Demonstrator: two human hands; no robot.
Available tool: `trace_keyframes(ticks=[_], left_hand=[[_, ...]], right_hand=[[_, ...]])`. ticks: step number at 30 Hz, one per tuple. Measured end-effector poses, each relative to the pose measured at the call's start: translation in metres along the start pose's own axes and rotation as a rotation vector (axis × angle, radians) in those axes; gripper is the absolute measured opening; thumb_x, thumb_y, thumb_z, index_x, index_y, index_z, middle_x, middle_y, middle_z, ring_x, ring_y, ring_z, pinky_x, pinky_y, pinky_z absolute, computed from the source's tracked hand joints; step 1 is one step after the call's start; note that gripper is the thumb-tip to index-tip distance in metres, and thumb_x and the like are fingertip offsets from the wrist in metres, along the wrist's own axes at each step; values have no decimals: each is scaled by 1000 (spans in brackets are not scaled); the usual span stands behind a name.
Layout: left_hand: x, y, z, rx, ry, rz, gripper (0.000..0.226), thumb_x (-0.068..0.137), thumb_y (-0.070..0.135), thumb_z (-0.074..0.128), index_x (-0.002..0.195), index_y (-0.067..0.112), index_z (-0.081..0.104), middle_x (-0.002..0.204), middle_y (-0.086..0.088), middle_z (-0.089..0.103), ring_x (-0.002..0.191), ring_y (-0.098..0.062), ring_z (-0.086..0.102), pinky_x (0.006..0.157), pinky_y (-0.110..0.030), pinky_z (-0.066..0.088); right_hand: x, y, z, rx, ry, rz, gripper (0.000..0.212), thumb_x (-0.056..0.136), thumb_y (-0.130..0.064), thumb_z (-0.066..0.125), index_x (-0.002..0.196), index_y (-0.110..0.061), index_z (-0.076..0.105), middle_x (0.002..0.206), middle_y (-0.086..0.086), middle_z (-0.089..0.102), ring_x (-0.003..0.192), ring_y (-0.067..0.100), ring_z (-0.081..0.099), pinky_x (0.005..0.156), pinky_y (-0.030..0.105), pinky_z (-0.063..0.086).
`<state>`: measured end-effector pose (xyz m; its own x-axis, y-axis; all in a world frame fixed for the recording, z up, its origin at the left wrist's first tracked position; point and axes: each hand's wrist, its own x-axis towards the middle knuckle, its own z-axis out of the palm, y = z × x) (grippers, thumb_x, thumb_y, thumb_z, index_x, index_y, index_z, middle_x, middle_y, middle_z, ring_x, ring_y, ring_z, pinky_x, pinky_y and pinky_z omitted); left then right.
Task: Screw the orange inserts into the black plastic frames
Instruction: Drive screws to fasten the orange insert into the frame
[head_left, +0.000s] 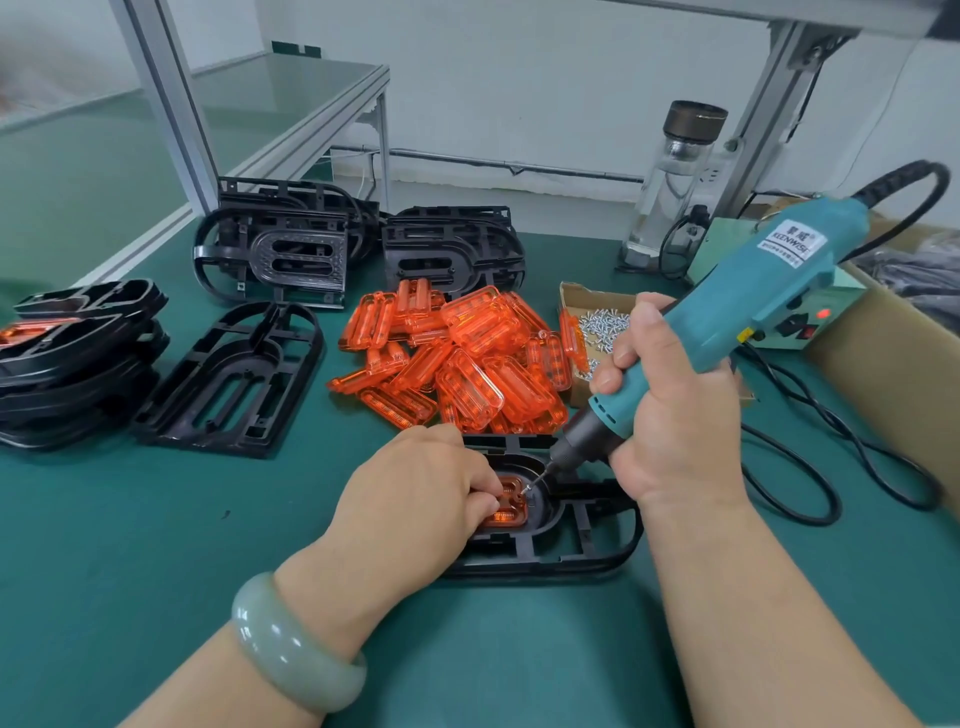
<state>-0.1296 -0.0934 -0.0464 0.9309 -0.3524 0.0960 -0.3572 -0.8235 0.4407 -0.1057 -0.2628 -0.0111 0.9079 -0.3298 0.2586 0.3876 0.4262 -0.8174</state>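
The table carries the whole job. Two back stacks of bare frames stand toward its far edge. A left stack at the left edge shows orange in its top piece, so those are probably finished. A spare frame lies empty beside it. Mid-table, the pile of loose inserts is large, so most of the task looks to be ahead.

The driver slants down from the right, with the right hand wrapped fully round its barrel. The near frame lies flat by the near edge. The left hand rests on it, bent fingers pinching the insert seated in its opening. The screw box sits right of the pile. The bit meets a screw at the insert's right corner. Whether the other corners are fastened is hidden under the fingers.
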Motion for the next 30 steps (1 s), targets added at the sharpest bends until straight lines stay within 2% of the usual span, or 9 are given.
trace_keyframes(ticks=[11,18,24,30], left_hand=[[1,1,-1,15,-1,7,20,90,40,55,104,38,68,93,14,48,102,-8,46,86,-31,45],[1,5,-1,108,-13,43,22,93,40,50,109,37,65,96,11,48,103,-11,48,86,-32,46],[2,5,-1,132,-6,63,24,95,39,47,111,36,65,100,10,51,103,-11,49,87,-28,45],[2,6,-1,117,4,50,22,94,38,49,108,36,66,99,11,51,102,-10,49,85,-29,46]], right_hand=[[-4,-2,10,-61,-115,16,9,84,-17,59,92,-15,55,56,-4,49,45,12,46,47,22,40],[-3,0,15,-59,-268,5,12,85,-19,57,97,-15,55,59,-4,48,44,12,45,48,21,39],[-4,2,13,12,-261,35,11,86,-19,55,97,-16,55,58,-4,47,44,10,42,47,21,39],[-3,3,14,-18,-303,20,8,86,-15,56,91,-19,58,57,-4,46,42,10,43,47,21,38]])
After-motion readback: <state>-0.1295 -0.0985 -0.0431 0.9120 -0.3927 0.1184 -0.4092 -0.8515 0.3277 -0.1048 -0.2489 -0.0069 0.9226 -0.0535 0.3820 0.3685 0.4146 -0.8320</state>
